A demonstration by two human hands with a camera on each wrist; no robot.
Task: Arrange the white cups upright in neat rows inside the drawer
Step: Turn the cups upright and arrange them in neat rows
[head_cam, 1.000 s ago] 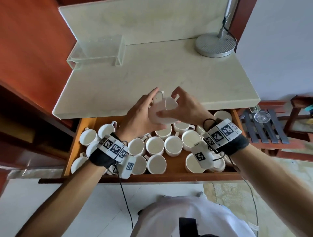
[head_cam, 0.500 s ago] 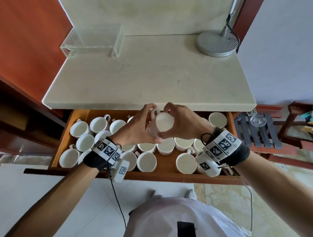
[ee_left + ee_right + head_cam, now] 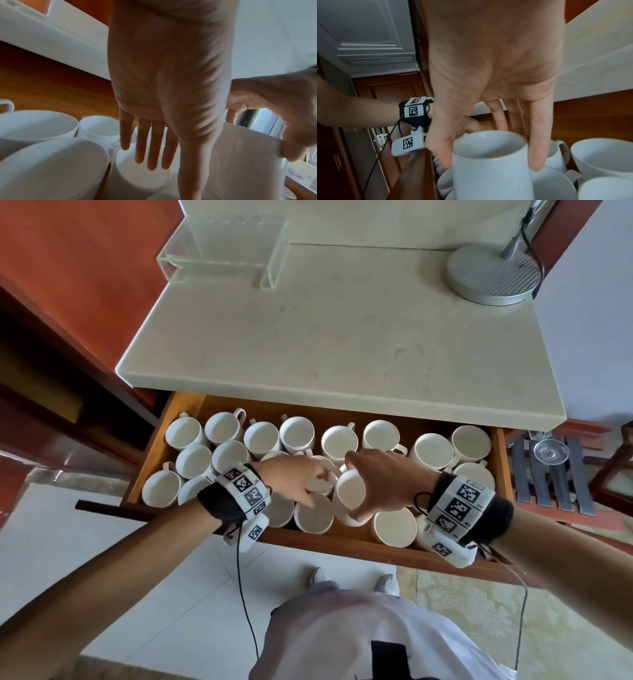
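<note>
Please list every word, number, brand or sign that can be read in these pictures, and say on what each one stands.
There is no readable text.
Wrist bands: black-and-white square code markers only; tiny characters beside them are too small to read.
White cups: plain, no print.
Person's white shirt: a black patch, no letters legible.

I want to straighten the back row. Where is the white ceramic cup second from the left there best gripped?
Probably from straight above, by the rim of that white ceramic cup or by its handle loop: it stands upright with its mouth open, neighbouring cups crowd its sides, and the handle sticks out free at the back.
</note>
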